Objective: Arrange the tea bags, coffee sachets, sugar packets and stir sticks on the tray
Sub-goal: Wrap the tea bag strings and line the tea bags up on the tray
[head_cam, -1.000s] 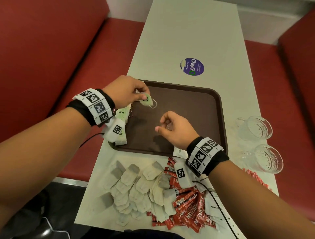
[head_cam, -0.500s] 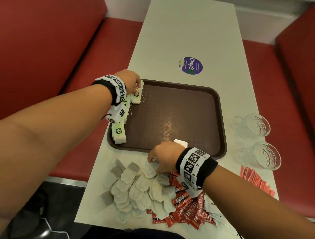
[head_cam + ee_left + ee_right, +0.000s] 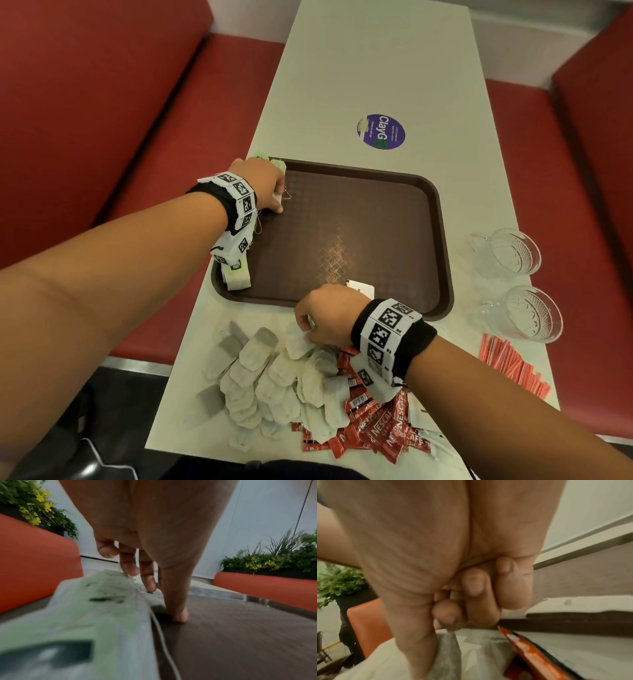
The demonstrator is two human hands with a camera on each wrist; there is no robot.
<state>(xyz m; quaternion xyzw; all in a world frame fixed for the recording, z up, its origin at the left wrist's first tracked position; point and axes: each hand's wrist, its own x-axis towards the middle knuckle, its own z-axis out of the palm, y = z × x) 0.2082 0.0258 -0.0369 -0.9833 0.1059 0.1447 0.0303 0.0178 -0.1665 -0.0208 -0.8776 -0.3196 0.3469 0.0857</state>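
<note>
A brown tray [image 3: 359, 240] lies mid-table. Tea bags with green tags [image 3: 238, 274] lie in a row along its left edge. My left hand [image 3: 279, 202] is at the far-left corner, fingers fairly straight and touching a tea bag [image 3: 102, 595], thumb tip [image 3: 179, 615] on the tray floor. A heap of tea bags [image 3: 274, 377] lies in front of the tray. My right hand [image 3: 308, 325] is on it, thumb and forefinger pinching a tea bag [image 3: 450, 649]. Red coffee sachets [image 3: 376, 428] lie under my right wrist, and stir sticks [image 3: 510, 363] at the right edge.
A white packet [image 3: 359, 287] lies on the tray's near rim. Two glass cups [image 3: 507, 251] [image 3: 531, 313] stand right of the tray. A purple sticker [image 3: 381, 132] marks the far table. Red benches [image 3: 102, 120] flank both sides.
My left hand carried a tea bag from over the tray to its far-left corner. My right hand drew back from the tray to the heap and took hold of a tea bag.
</note>
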